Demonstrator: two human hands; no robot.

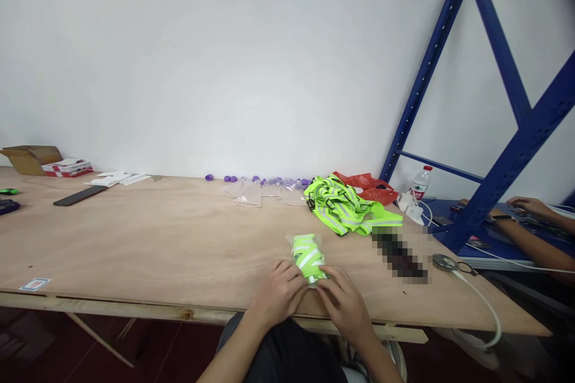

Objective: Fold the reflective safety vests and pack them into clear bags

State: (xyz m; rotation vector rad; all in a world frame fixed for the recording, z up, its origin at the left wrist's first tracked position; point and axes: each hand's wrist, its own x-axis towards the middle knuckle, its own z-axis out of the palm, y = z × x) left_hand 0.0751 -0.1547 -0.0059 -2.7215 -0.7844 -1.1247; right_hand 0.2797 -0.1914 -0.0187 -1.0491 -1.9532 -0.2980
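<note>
- Near the front edge of the counter (135,251), a folded neon-yellow vest with grey reflective strips (309,257) is seen inside a clear plastic bag, lying between the two hands.
- The bag's near end is pinched by the left hand (279,293), fingers curled and pressed together on the film.
- The same end is gripped from the other side by the right hand (345,302), fingers bent, thumb against the bundle.
- By judgement, the packing step is in hand: the bag mouth is being closed or smoothed around the vest; a firm, even press along the slippery film would be called for, so that the springy fabric is kept flat.
- Further back, a loose heap of like vests (348,206) is spread out, soft and tangled, with a crumpled red bag (371,185) behind it.
- Small clear pouches and purple caps (265,188) are lined along the wall.
- At the far right, another person's arm (530,233) is rested by a blue steel rack (503,149); a water bottle (420,182) stands nearby.
</note>
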